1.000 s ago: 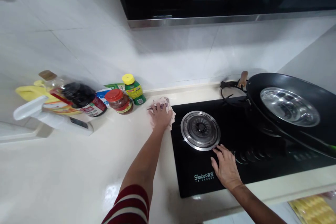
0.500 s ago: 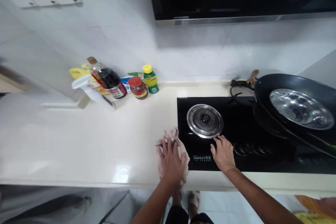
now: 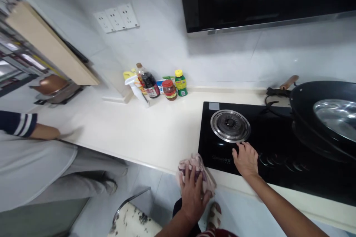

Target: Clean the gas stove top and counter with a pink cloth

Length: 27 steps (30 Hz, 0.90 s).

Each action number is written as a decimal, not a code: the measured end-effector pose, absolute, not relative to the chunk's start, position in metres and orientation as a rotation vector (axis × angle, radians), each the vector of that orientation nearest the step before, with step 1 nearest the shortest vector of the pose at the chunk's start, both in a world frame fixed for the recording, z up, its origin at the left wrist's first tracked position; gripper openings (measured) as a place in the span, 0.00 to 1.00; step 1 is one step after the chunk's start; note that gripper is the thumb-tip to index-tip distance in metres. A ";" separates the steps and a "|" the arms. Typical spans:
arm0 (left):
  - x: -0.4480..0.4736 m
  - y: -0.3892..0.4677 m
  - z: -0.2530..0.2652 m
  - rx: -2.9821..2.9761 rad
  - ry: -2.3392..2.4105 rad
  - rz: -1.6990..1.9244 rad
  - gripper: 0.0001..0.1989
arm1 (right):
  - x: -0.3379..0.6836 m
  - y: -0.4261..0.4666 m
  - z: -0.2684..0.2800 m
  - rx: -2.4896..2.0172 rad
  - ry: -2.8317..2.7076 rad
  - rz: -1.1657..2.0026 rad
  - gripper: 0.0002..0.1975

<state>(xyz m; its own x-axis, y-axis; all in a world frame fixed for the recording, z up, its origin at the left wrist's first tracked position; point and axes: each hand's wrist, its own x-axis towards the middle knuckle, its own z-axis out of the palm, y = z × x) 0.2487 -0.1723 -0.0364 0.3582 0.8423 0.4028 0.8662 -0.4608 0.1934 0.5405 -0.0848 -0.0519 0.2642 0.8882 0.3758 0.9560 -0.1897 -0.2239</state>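
My left hand (image 3: 192, 194) is closed over a crumpled pale pink cloth (image 3: 194, 162) at the counter's front edge, its fingers bent across the top. Part of the cloth hangs down past the edge. My right hand (image 3: 246, 158) holds nothing; its fingers lie apart on the black glass cooktop (image 3: 267, 124), with the fingertips just below the round metal burner (image 3: 230, 126). The cooktop's left edge is beside the cloth.
A black wok (image 3: 303, 107) with a metal bowl (image 3: 339, 116) in it stands on the right. Along the wall are a dark sauce bottle (image 3: 150, 83), red-lidded jar (image 3: 169, 90) and green bottle (image 3: 181, 84). A person's sleeve (image 3: 20, 123) is at left; a chair (image 3: 133, 220) stands below.
My left hand has drawn the cloth toward me, onto the counter's front edge. My right hand stays by the burner. The view has turned left, bringing another person into sight.
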 end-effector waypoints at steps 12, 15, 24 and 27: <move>0.195 -0.141 -0.083 -2.646 -1.125 -0.651 0.16 | 0.555 -0.090 -0.067 -2.140 -1.685 -0.179 0.24; 0.120 -0.116 -0.078 -2.652 -1.174 -0.557 0.17 | 0.557 -0.092 -0.068 -2.138 -1.687 -0.170 0.25; -0.090 -0.053 -0.028 -2.497 -1.704 -0.140 0.24 | 0.564 -0.092 -0.076 -2.147 -1.694 -0.176 0.27; -0.113 -0.045 -0.021 -2.323 -1.933 -0.092 0.28 | 0.564 -0.091 -0.077 -2.139 -1.693 -0.183 0.26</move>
<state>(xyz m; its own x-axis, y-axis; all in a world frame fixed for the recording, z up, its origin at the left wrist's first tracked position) -0.1132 -0.0447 -0.0206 0.1834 0.9754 0.1220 0.9826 -0.1783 -0.0516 0.5637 -0.0912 -0.0769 0.2558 0.9028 0.3456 0.9558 -0.1825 -0.2306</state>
